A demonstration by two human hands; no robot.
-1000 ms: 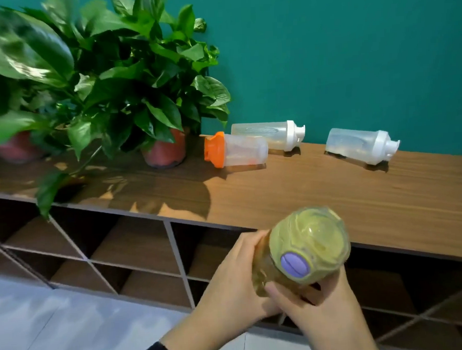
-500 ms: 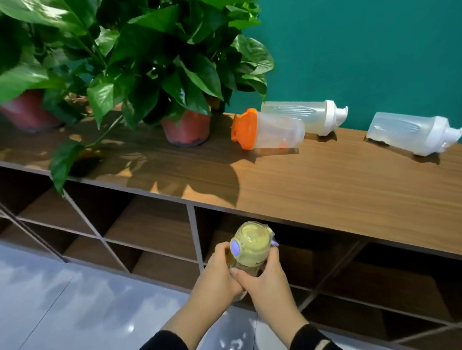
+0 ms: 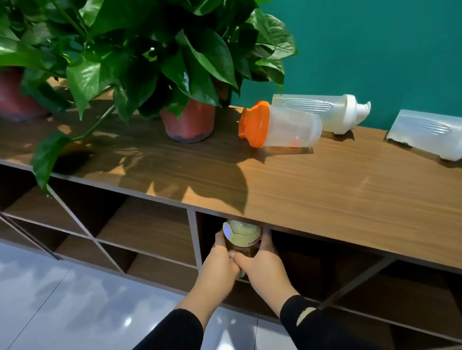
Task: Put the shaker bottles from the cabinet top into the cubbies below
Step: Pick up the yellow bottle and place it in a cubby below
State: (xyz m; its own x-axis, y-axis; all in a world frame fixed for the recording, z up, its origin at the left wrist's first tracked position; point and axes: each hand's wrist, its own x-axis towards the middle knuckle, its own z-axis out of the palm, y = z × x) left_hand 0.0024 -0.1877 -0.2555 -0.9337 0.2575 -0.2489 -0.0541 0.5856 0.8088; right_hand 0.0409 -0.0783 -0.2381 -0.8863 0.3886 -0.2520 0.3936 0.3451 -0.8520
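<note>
A green-lidded shaker bottle [image 3: 242,234] with a purple cap stands upright at the mouth of an upper cubby [image 3: 309,253], just under the cabinet top [image 3: 319,197]. My left hand [image 3: 220,266] and my right hand [image 3: 264,266] both wrap its dark body from the front. On the cabinet top lie three more bottles on their sides: an orange-lidded shaker bottle [image 3: 281,128], a white-lidded shaker bottle [image 3: 320,111] behind it, and another white-lidded shaker bottle [image 3: 434,134] at the right edge of view.
Two potted plants stand on the cabinet top: a potted plant [image 3: 187,121] left of the orange-lidded bottle and a second potted plant [image 3: 6,98] at far left, leaves hanging over the front edge. Open cubbies [image 3: 136,225] run along below. Grey glossy floor [image 3: 57,304] lies in front.
Both hands have carried the green-lidded bottle down and forward, from in front of the cabinet edge to the cubby mouth under the top. The view has moved closer and lower.
</note>
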